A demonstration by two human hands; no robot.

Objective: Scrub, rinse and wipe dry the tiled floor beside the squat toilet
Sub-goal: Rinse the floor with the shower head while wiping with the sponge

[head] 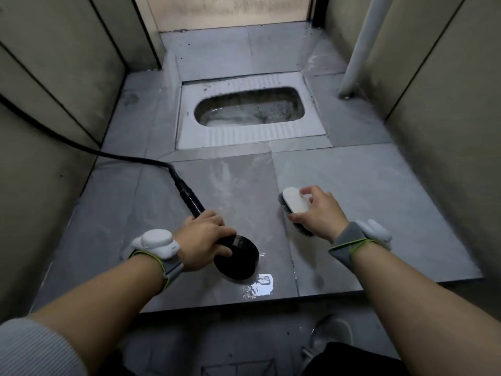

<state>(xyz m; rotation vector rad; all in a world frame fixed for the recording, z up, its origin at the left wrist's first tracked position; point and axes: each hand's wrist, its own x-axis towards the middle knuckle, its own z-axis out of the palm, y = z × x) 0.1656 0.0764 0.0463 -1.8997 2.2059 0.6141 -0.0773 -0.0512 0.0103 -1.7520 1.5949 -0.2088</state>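
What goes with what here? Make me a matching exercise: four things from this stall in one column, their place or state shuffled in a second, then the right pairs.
Things
1. shower head
2. scrub brush
3. squat toilet
4. white pipe

Places or states
A. stands upright by the right wall
B. gripped by the right hand, bristles on the tiled floor
C. set into the floor, far side of the platform
D. black, held by the left hand, on a black hose

Pairs: 1-D, 2-B, 3-C, 4-A
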